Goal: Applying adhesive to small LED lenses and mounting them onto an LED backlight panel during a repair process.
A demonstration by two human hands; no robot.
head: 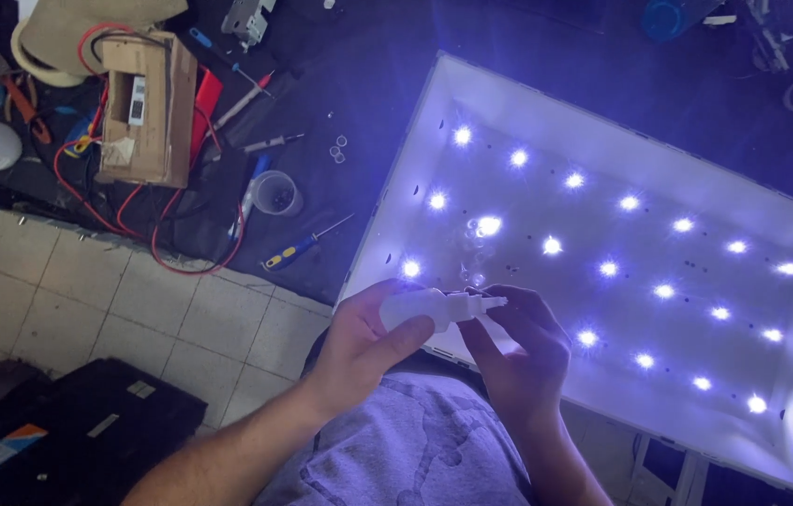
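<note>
Looking down from the head cam: left hand (359, 342) is wrapped around a small white glue bottle (426, 307), right hand (516, 349) pinching its nozzle tip, both at 6 o'clock over the lit LED backlight panel (696, 150). Blue-yellow screwdriver (295, 249) and plastic cup (276, 193) sit at 10 o'clock.
</note>
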